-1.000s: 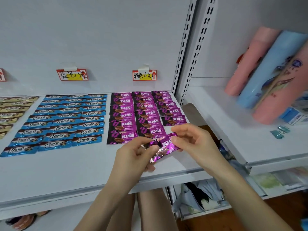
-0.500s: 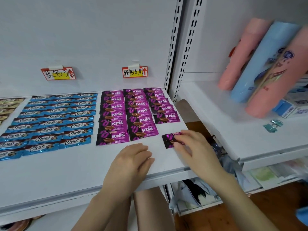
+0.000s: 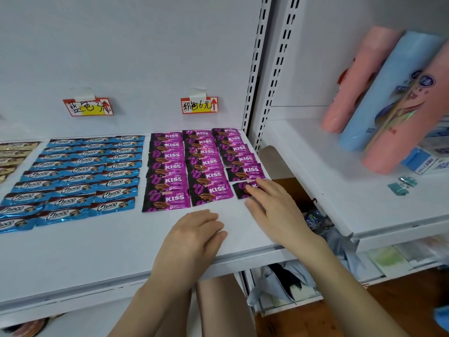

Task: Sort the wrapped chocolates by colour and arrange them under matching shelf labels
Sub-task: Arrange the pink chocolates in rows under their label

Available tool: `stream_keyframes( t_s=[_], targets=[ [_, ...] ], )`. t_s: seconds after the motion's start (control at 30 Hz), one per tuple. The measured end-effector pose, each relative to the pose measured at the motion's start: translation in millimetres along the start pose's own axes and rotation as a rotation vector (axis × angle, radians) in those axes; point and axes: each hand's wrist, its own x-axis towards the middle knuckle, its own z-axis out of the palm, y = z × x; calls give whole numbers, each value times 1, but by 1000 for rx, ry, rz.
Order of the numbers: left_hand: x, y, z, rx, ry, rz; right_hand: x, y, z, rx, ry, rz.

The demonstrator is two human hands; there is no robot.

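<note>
The white shelf (image 3: 97, 251) has a wide bare strip along its front edge at 6 o'clock, running from the left border to the right corner. At 3 o'clock the shelf ends at a slotted upright (image 3: 252, 69). Beyond that stands a second shelf (image 3: 340, 190) with three tubes (image 3: 388, 93), two pink and one blue, leaning together.

The blue chocolates (image 3: 80, 177) lie in three columns of about nine rows, reaching the back wall at 12 o'clock. A narrow gap away at their 3 o'clock, the purple chocolates (image 3: 187, 166) lie in three overlapping columns. The right column shows five pieces and stops short of the other two. Gold chocolates (image 3: 12, 154) at 9 o'clock are cut off by the frame, so I cannot count them.

The left hand (image 3: 192, 237) rests flat on the bare strip, fingers relaxed and holding nothing. The right hand (image 3: 274, 207), at its 2 o'clock, lays straight fingers on a loose chocolate (image 3: 240, 189). This purple piece lies flat at 6 o'clock of the short column, near the shelf's right edge.

Two labels are stuck to the back wall, the blue label (image 3: 87, 107) above the blue columns and the pink label (image 3: 199, 105) above the purple ones.
</note>
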Motion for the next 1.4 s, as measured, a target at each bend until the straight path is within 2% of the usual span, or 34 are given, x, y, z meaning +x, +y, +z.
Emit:
stream_keyframes(
  t_s=[0.13, 0.53, 0.7, 0.83, 1.4],
  targets=[
    [0, 0, 0, 6, 14, 4, 1, 2, 1, -29, -81, 18],
    [-1, -1, 0, 0, 4, 9, 1, 4, 4, -64, -117, 25],
    [-1, -1, -1, 6, 1, 9, -3, 3, 3, 55, 23, 48],
    [-1, -1, 0, -5, -5, 6, -4, 2, 4, 32, 82, -3],
    [-1, 0, -2, -3, -6, -3, -3, 3, 5, 59, 58, 15]
  ],
)
